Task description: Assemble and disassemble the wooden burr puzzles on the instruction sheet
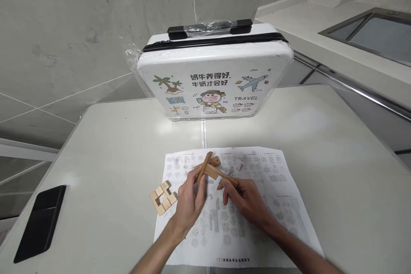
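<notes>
My left hand (189, 199) is closed in a pinch on a slim wooden puzzle stick (204, 167) that stands tilted over the printed instruction sheet (276, 188). My right hand (244, 199) is closed on a notched wooden bar (215, 173), which crosses the stick; a third wooden piece (215, 162) lies behind them. Left of my left hand, at the sheet's edge, rests a cluster of notched wooden blocks (163, 197), touched by neither hand.
A white suitcase (215, 77) with cartoon travel prints and a black handle stands at the table's far side. A black phone (40, 221) lies near the table's left edge. A counter with a sink (375, 34) is at the upper right.
</notes>
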Available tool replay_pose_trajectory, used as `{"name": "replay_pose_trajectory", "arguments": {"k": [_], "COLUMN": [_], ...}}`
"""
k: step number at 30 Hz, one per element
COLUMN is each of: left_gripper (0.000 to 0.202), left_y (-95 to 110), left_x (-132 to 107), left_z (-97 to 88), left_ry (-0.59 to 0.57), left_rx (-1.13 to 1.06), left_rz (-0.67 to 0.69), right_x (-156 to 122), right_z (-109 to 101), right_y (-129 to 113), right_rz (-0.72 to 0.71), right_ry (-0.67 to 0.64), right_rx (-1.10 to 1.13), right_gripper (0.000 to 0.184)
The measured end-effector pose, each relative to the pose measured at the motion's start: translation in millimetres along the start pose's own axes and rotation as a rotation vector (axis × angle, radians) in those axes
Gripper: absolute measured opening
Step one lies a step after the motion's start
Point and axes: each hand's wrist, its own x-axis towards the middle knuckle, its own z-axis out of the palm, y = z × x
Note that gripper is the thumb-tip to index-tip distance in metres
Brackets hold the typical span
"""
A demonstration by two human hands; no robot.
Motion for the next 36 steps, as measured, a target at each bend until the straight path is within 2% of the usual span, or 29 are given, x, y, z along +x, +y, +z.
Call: {"name": "replay_pose_trajectory", "arguments": {"k": [10, 21, 25, 29, 32, 36], "left_gripper": [0.04, 0.052, 0.059, 0.066, 0.064, 0.055], "left_y": [-0.3, -5.4, -4.0, -0.8, 0.6, 0.1], "left_x": [4.8, 0.9, 1.4, 1.6, 1.3, 0.0], "left_z": [-5.8, -3.4, -2.9, 1.8, 6.1, 7.6], "left_ry": [-0.034, -0.099, -0.097, -0.172, -0.147, -0.092], "left_rx": [0.091, 0.128, 0.116, 0.093, 0.094, 0.122], "left_rz": [0.158, 0.219, 0.294, 0.413, 0.465, 0.448], "right_x": [0.4, 2.6, 3.4, 6.3, 8.3, 7.4], "right_z": [-2.9, -6.5, -7.3, -7.5, -7.7, -7.8], "right_y": [4.5, 2.0, 0.6, 0.6, 2.0, 2.8], "right_rz": [-0.014, -0.015, -0.009, -0.013, -0.014, 0.015], "right_ry": [-0.179, -0.194, -0.214, -0.201, -0.216, -0.283], "right_rx": [-0.023, -0.042, -0.029, -0.041, -0.034, 0.002], "right_gripper": [0.054, 0.05, 0.049, 0.048, 0.047, 0.047]}}
